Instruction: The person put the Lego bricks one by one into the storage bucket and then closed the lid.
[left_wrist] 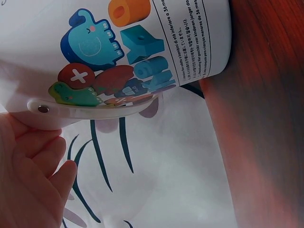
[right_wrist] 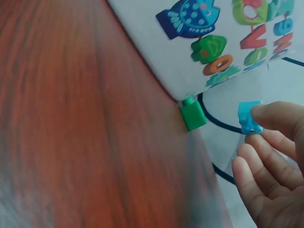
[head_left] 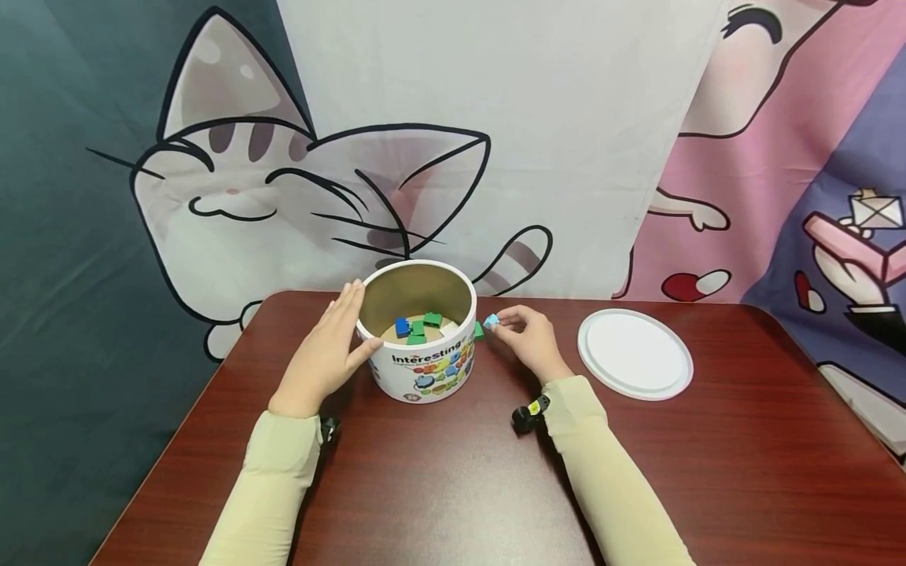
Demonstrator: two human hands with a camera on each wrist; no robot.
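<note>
A white printed bucket stands on the table with several blocks inside, among them a blue block and a green block. My left hand rests against the bucket's left side with straight fingers, fingertips right at the rim. In the left wrist view those fingers lie by the bucket's white handle. Just right of the bucket, my right hand pinches a small light blue block between thumb and fingers. A green block lies on the table close beside the bucket's base, near that hand.
A round white lid lies on the brown table to the right of my right hand. Behind the table's far edge hangs a cloth backdrop with cartoon drawings.
</note>
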